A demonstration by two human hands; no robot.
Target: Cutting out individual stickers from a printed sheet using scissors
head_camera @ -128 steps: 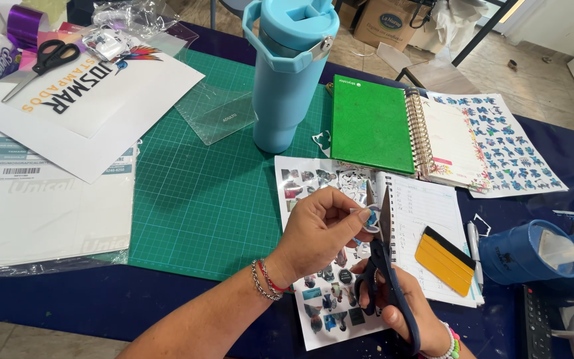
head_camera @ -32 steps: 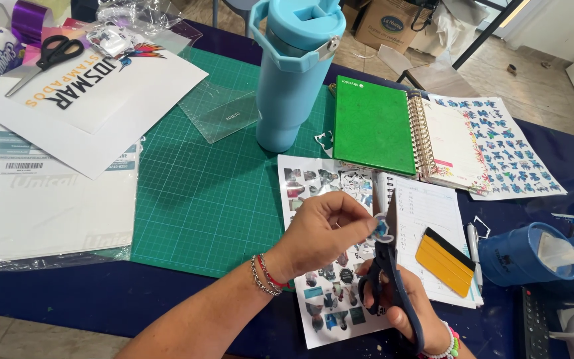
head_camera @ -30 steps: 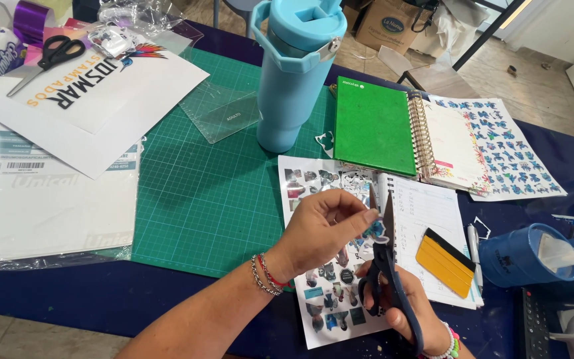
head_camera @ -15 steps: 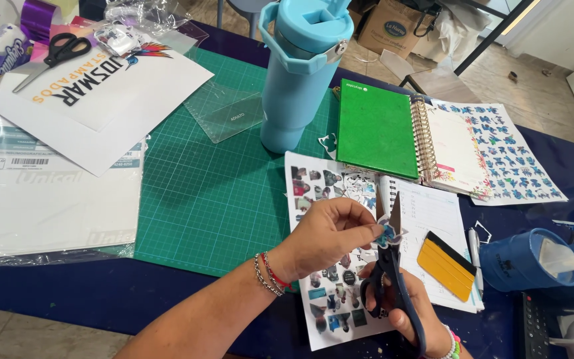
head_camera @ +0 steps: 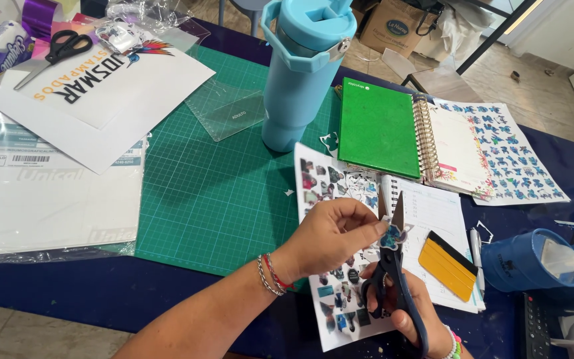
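Left hand (head_camera: 330, 236): fingertips pinched on a small blue cut-out sticker (head_camera: 391, 235), held just above the printed sheet. Right hand (head_camera: 403, 309): fingers closed through the loops of dark-handled scissors (head_camera: 393, 279), blades pointing up and away, slightly parted at the sticker's edge. Beneath both hands: white sheet of small printed stickers (head_camera: 330, 292), lying partly on an open spiral notepad with lined pages (head_camera: 436, 213). On that notepad: yellow squeegee with black edge (head_camera: 448, 265); a white pen (head_camera: 476, 244) just beside it. Further out: green gridded cutting mat (head_camera: 214, 193), tall light-blue lidded tumbler (head_camera: 300, 73) standing on it, clear plastic ruler piece (head_camera: 227, 114), green-covered spiral notebook (head_camera: 377, 126), second sheet of blue character stickers (head_camera: 513, 159), blue cup (head_camera: 523, 262), white printed paper (head_camera: 111, 93), second black scissors (head_camera: 58, 53). All on a dark blue surface (head_camera: 101, 296).
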